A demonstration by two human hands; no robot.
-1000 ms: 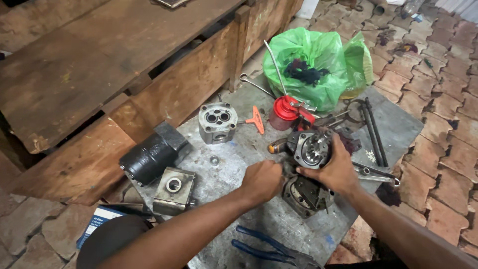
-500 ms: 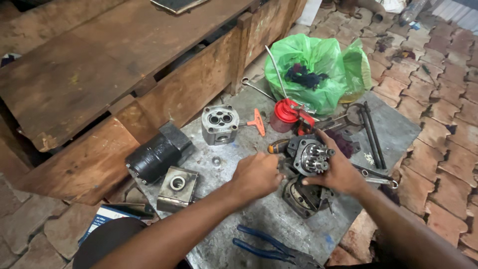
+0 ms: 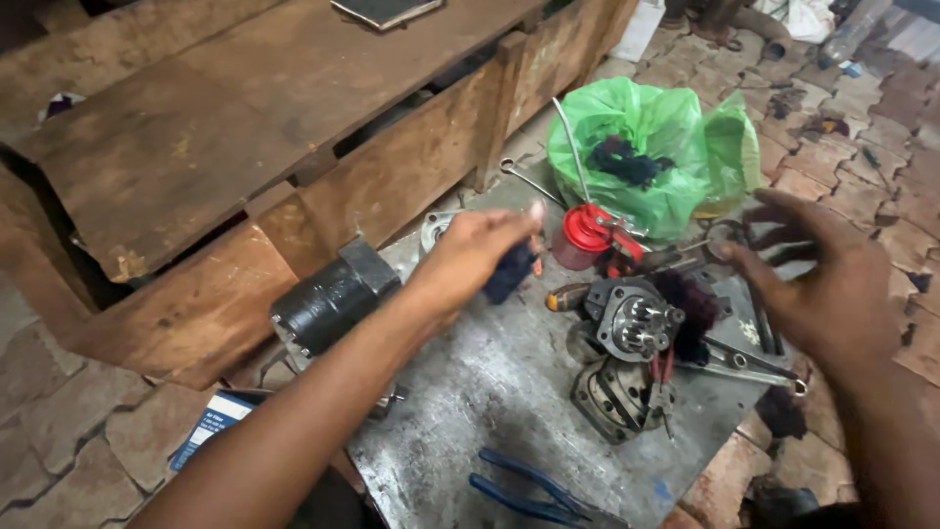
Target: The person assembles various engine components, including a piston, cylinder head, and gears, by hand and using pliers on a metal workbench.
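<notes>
A grey metal pump body point(image 3: 632, 318) with short shafts sticking up sits on a steel plate point(image 3: 490, 392), resting on a second round housing point(image 3: 612, 394). My left hand point(image 3: 480, 250) hovers left of it above the plate, fingers closed around a small dark blue rag point(image 3: 509, 272). Right of the pump, my right hand point(image 3: 813, 284) is lifted, blurred, fingers spread and holding nothing. A dark rag point(image 3: 690, 309) lies against the pump's right side.
A red oil can point(image 3: 583, 235) and a green plastic bag point(image 3: 656, 147) stand behind the pump. Spanners point(image 3: 744, 358) lie at the right, blue pliers point(image 3: 534, 490) at the front, a black cylinder point(image 3: 333, 294) at the left, and a wooden bench point(image 3: 245, 127) behind it.
Both hands have left the pump body. My left hand rose back and left with a dark rag in it. My right hand lifted away to the right and opened.
</notes>
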